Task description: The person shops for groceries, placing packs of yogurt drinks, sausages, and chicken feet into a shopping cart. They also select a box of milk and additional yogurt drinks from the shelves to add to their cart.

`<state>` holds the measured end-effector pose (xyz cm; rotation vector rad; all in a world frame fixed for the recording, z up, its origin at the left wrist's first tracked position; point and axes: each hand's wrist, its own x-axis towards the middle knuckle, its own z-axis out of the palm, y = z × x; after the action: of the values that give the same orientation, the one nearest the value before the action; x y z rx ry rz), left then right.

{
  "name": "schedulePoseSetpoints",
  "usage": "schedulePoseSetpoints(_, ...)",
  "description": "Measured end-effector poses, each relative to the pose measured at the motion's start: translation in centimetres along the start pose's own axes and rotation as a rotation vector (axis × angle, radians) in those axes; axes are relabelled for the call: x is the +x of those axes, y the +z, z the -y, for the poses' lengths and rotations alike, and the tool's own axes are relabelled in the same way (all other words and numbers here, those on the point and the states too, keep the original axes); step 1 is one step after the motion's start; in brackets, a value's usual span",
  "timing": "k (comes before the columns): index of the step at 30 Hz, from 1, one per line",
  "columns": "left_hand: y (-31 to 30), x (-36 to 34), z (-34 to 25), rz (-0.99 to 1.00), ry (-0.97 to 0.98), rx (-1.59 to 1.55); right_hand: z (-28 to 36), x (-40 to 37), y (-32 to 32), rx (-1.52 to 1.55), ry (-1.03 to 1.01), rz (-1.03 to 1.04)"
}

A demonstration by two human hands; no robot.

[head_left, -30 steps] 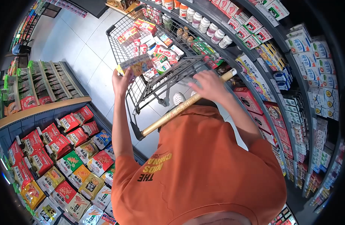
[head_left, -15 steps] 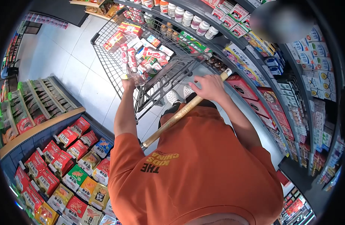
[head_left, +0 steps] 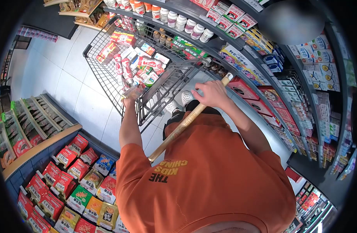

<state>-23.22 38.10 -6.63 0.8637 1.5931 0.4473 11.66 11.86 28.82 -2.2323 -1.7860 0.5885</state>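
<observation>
My left hand [head_left: 128, 101] is closed on a clear plastic package [head_left: 134, 92] at the near left side of the shopping cart [head_left: 99, 72]. What the package contains is too small to tell. My right hand [head_left: 212, 94] rests over the cart handle [head_left: 182, 125] near its right end, thumb toward the left; some of its fingers are hidden. Inside the cart basket lie red-and-white packages [head_left: 149, 63], red-and-yellow boxes [head_left: 123, 38] and several smaller cartons.
On the right, curved shelves hold white bottles [head_left: 181, 23], cartons [head_left: 235, 13] and red boxes [head_left: 260, 106]. To the left, a display bin holds red snack bags [head_left: 51, 173], with a slanted rack [head_left: 34, 116] behind it. Pale floor tiles [head_left: 75, 70] run beside the cart.
My left hand and the clear package have shifted slightly down and left in view. The cart and shelves have also shifted left, while my right hand stays on the handle.
</observation>
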Motion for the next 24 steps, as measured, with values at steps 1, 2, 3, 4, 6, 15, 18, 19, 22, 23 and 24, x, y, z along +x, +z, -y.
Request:
schedulePoseSetpoints(1, -0.2, 0.0, 0.1, 0.008, -0.003, 0.011, 0.2, 0.1, 0.0, 0.001, 0.002, 0.011)
schedulePoseSetpoints(2, -0.2, 0.1, 0.1, 0.013, -0.009, 0.023, 0.1, 0.0, 0.0, 0.003, 0.009, 0.025)
schedulePoseSetpoints(3, -0.2, 0.2, 0.0, 0.023, -0.014, 0.038, 0.1, 0.0, -0.1, 0.002, 0.014, 0.034)
schedulePoseSetpoints(4, -0.3, 0.2, 0.1, 0.028, -0.021, 0.058, 0.1, 0.0, -0.2, 0.004, 0.023, 0.043)
schedulePoseSetpoints(6, -0.4, 0.4, 0.1, 0.042, -0.027, 0.095, 0.2, -0.1, -0.2, 0.003, 0.026, 0.049)
schedulePoseSetpoints(15, -2.1, 1.1, -0.7, 0.141, 0.003, 0.299, -0.3, -0.3, 0.1, 0.015, -0.017, -0.032)
schedulePoseSetpoints(18, -3.3, 1.9, 0.0, 0.232, 0.113, 0.426, -0.2, -0.4, 0.1, 0.013, -0.012, -0.010)
schedulePoseSetpoints(19, -3.7, 2.2, 0.2, 0.277, 0.168, 0.488, -0.1, -0.5, 0.0, 0.018, -0.007, 0.001)
schedulePoseSetpoints(22, -4.3, 3.0, 0.4, 0.428, 0.360, 0.663, 0.1, -0.8, 0.0, 0.017, -0.035, -0.027)
schedulePoseSetpoints(23, -4.5, 2.9, 0.3, 0.500, 0.417, 0.704, 0.1, -1.0, 0.2, 0.015, -0.035, -0.026)
schedulePoseSetpoints(24, -4.5, 3.1, 0.2, 0.441, 0.378, 0.670, 0.1, -1.0, 0.3, 0.011, -0.037, -0.028)
